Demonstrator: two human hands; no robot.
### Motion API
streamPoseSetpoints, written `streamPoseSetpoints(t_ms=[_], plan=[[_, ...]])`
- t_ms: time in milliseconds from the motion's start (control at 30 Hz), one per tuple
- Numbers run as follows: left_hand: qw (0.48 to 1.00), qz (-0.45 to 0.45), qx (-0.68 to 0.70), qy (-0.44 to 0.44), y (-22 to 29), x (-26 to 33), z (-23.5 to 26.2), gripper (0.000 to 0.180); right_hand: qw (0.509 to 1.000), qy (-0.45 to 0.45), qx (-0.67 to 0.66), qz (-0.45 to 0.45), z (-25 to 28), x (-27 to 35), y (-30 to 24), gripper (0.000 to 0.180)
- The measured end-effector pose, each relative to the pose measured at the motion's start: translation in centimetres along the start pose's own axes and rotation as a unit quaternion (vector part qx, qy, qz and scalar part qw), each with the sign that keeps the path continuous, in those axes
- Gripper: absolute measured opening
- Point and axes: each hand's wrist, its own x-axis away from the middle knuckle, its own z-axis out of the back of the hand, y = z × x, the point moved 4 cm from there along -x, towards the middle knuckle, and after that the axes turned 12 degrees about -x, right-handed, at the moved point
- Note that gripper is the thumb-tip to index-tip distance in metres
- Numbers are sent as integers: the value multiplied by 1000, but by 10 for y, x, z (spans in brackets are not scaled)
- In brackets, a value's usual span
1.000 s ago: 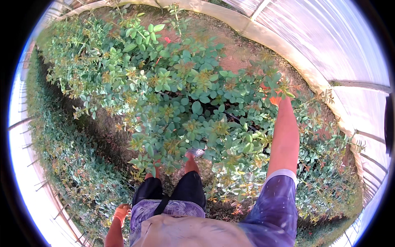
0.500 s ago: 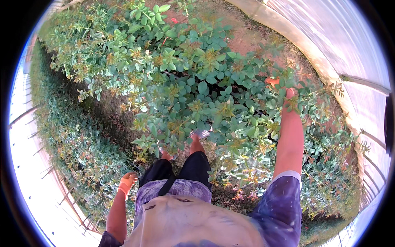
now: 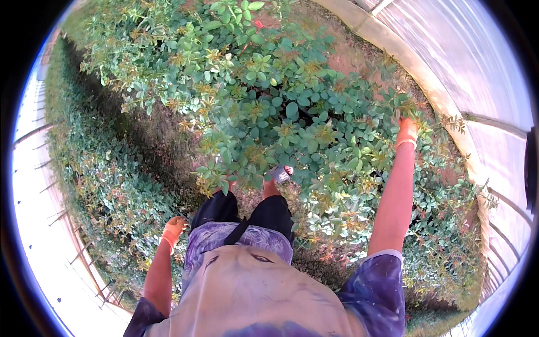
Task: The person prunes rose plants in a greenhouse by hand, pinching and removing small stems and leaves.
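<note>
My right hand [image 3: 405, 132], in an orange glove, is stretched forward into the top of a tall leafy bush [image 3: 281, 112], its fingers closed around a leafy shoot [image 3: 402, 112] at the bush's right edge. In a matching orange glove, my left hand [image 3: 174, 229] hangs by my hip beside my dark shorts. Its fingers are loosely curled and nothing shows in them. My feet [image 3: 278, 174] stand at the base of the bush, partly hidden by leaves.
A lower row of green plants [image 3: 101, 185] runs along my left, with a dark soil path [image 3: 163, 146] between it and the bush. Bare reddish ground [image 3: 348, 50] lies beyond the bush. A translucent greenhouse wall [image 3: 466, 67] with a pale kerb curves along the right.
My left arm has swung up and forward beside my hip. My right hand stays in the bush's right edge, sitting slightly higher among the leaves.
</note>
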Motion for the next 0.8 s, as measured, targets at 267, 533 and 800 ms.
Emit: streamPoseSetpoints(t_ms=[267, 533, 800], plan=[[965, -237, -29, 107, 147, 60, 18, 33, 808, -71, -584, -7, 129, 108, -49, 45], [886, -443, -133, -20, 408, 140, -56, 35, 963, 172, -208, -24, 298, 201, -165, 49], [913, -349, -181, -107, 481, 31, -100, 40, 791, 92, -602, -47, 254, 217, -358, 38]])
